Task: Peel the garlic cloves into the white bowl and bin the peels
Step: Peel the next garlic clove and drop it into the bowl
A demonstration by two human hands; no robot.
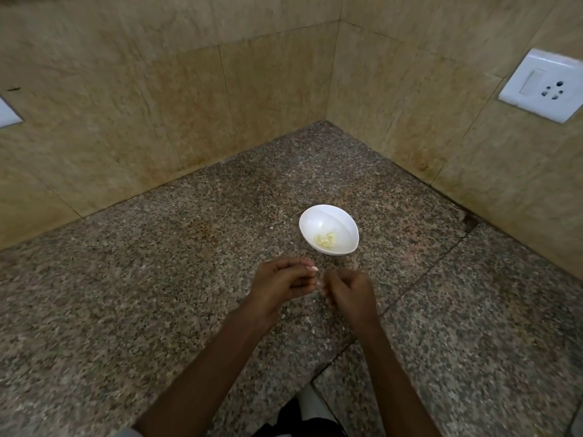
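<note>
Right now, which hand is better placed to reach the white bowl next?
Probably the right hand: it sits directly in front of the white bowl, while the left hand is off to its side. What either holds is unclear.

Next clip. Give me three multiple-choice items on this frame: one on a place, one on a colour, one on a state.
1. The white bowl stands: A on the granite counter; B on the floor; C in a sink.
2. The wall socket is: A black; B white; C red.
3. The bowl is: A upside down; B empty; C upright, holding peeled cloves.
Key: 1 A, granite shows all round it; 2 B, its plate is white; 3 C, pale yellow cloves lie inside.
</note>
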